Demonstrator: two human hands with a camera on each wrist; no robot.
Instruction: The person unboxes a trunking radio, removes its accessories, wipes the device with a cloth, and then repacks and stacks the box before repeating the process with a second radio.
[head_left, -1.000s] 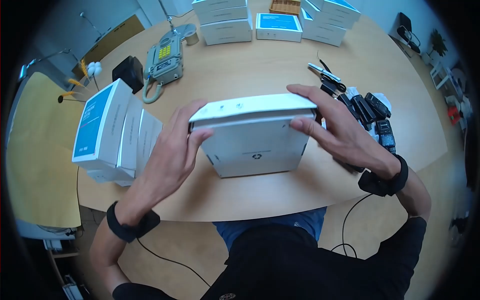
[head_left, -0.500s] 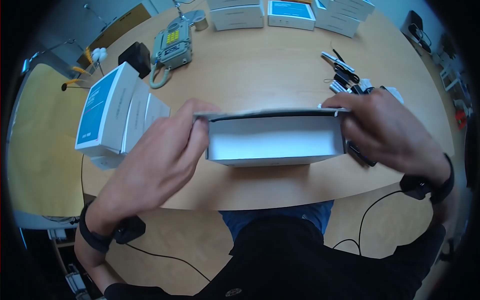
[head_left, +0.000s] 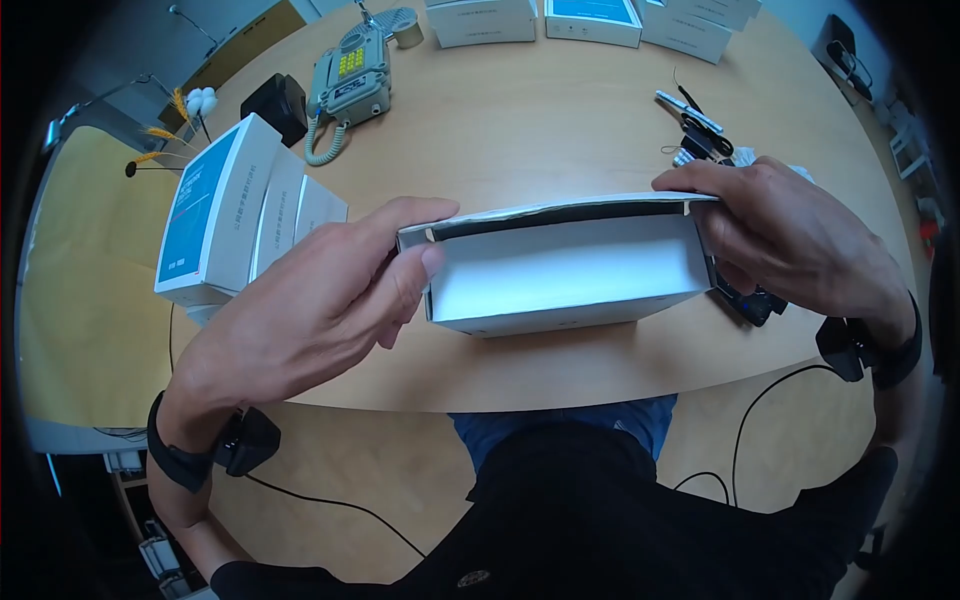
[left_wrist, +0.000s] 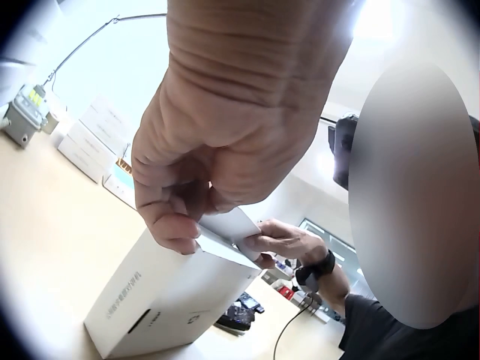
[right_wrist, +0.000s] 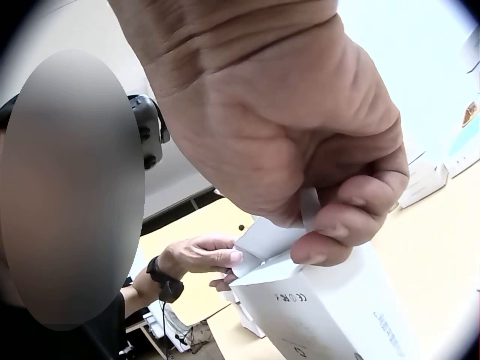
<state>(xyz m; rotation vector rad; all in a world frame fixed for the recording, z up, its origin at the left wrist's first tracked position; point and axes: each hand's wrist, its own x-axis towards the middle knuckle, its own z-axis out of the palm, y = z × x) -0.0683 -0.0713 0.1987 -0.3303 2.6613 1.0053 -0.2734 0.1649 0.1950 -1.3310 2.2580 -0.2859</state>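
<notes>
A white cardboard box (head_left: 570, 275) stands upright on the table in front of the person, its end flap (head_left: 560, 207) raised along the far edge. Beneath the flap a plain white panel faces up. My left hand (head_left: 310, 300) pinches the flap's left corner between thumb and fingers. At the opposite corner, my right hand (head_left: 795, 230) grips the flap with the forefinger laid along its top. In the left wrist view the lifted flap (left_wrist: 234, 226) spans between both hands. Small printed marks show on the box's side (right_wrist: 300, 322) in the right wrist view.
White boxes with blue faces (head_left: 205, 215) stand at the left, more (head_left: 595, 22) at the back. A grey-green telephone (head_left: 352, 80) with a coiled cord is behind. Black devices (head_left: 750, 300) and a pen-like white tool (head_left: 690, 112) lie at the right.
The flap, earlier lying down across the box's end, has swung up and away, baring the white panel. Both hands have shifted from the box's upper corners to the flap's corners.
</notes>
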